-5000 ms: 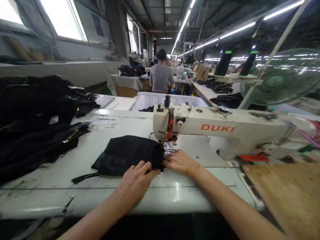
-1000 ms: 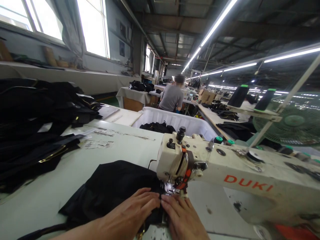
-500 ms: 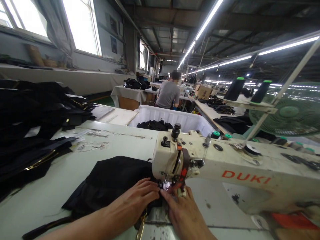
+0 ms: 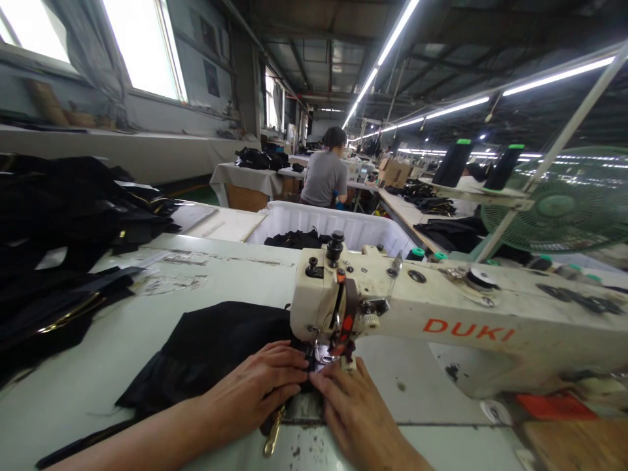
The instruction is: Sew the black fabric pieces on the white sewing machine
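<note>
Left hand (image 4: 252, 383) lies flat, fingers (image 4: 282, 366) pressed together on the black fabric (image 4: 206, 350), which runs from 9 o'clock under the presser foot (image 4: 322, 356); right hand (image 4: 350, 409) sits at 5 o'clock, fingers (image 4: 338, 386) slightly spread, tips touching the fabric.

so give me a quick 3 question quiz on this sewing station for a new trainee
1. What brand name is printed in red on the arm of the sewing machine?
2. True or false: the left hand lies on the black fabric.
3. What stands just beyond the machine: A) a white bin holding black pieces, B) a cardboard box of red fabric, C) a stack of wooden pallets?

Key: 1. DUKI. 2. True. 3. A.
</note>
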Motion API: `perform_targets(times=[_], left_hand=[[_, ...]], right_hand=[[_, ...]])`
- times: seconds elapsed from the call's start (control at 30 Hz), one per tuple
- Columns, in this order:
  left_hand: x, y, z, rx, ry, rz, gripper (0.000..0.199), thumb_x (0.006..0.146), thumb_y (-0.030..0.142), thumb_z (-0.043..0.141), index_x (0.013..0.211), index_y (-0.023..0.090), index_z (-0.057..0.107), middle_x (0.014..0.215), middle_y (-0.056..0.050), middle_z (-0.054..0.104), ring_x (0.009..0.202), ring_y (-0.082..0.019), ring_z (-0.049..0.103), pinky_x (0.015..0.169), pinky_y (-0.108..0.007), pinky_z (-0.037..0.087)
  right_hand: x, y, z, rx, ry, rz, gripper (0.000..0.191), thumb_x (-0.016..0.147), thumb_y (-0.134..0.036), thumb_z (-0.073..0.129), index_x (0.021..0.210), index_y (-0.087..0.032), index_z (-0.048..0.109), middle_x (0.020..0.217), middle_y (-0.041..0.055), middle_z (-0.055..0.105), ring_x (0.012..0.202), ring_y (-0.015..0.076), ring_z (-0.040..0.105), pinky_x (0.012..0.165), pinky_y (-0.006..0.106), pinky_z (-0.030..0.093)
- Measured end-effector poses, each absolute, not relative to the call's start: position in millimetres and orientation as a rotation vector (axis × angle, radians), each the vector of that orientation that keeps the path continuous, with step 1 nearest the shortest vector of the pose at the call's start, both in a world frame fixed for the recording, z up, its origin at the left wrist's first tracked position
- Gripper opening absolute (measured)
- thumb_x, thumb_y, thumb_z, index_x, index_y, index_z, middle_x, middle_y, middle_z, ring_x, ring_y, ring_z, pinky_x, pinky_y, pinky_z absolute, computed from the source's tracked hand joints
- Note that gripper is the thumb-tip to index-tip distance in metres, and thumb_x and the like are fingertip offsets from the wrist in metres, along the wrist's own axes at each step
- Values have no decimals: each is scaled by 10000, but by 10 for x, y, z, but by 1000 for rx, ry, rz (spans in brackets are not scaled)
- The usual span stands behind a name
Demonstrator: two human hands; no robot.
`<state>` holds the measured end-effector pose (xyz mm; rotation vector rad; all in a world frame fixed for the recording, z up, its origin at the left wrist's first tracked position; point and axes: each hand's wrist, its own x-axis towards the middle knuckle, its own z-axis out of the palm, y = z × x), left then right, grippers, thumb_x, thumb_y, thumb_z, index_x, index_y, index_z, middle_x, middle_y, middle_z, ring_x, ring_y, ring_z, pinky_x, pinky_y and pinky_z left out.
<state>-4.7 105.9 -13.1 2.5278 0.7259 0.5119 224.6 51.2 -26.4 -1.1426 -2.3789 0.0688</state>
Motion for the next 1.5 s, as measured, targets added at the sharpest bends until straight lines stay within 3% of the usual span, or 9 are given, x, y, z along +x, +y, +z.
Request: perform_targets(times=[0.2,0.5,0.77,0.93,1.07,1.33,1.5], left_hand=[[-66,1068,-42,2611,665,631,269,976,211,528,1206,288,644,1231,-12,656,1205,-200,550,1046,-306,431],[-41,1115,10,2652,635,600,338,983,179,497,1303,266,560,1195,-15,663,1151,-194,565,1075,-320,385],[-37,1153,33,2583,633,508,298,987,178,472,1218,277,634,1164,-28,654,1117,-209,556,1019,-315,425],[-37,1140,37,2594,625,561,303,976,153,481,1210,267,635,1154,-43,649,1100,-214,558,1013,-328,425],[-28,1159,39,2607,633,506,283,992,179,464,1203,257,634,1132,-46,654,1095,-217,559,1021,-339,410],[-9,1274,-18,2564,589,582,213,985,181,497,1129,220,650,1097,-40,673,1058,-194,587,1024,-313,388],[-36,1231,40,2548,642,504,194,962,198,536,1091,232,676,1123,-34,666,1087,-196,598,1045,-323,397]], right_hand=[[2233,549,-295,-1130,-2356,-18,486,784,-26,497,1231,-204,565,1097,63,670,954,252,615,860,424,506],[2277,576,-459,-1167,-2303,-113,487,766,-39,524,1225,-195,575,1032,120,644,874,282,581,726,428,552],[2264,572,-498,-1295,-2330,-59,637,754,-28,552,1347,-258,513,1087,113,597,930,278,554,795,436,520],[2272,577,-524,-1346,-2317,-44,590,766,-53,573,1302,-301,559,1071,86,605,945,264,548,831,420,503],[2279,580,-526,-1308,-2317,-94,591,748,-32,556,1286,-278,568,1077,99,610,930,281,550,810,448,509],[2313,553,-370,-1320,-2229,25,496,810,-21,478,1232,-253,598,1064,98,592,924,246,560,775,381,523],[2282,551,-330,-1188,-2315,-55,575,764,18,462,1275,-225,565,1062,103,615,910,251,560,772,394,520]])
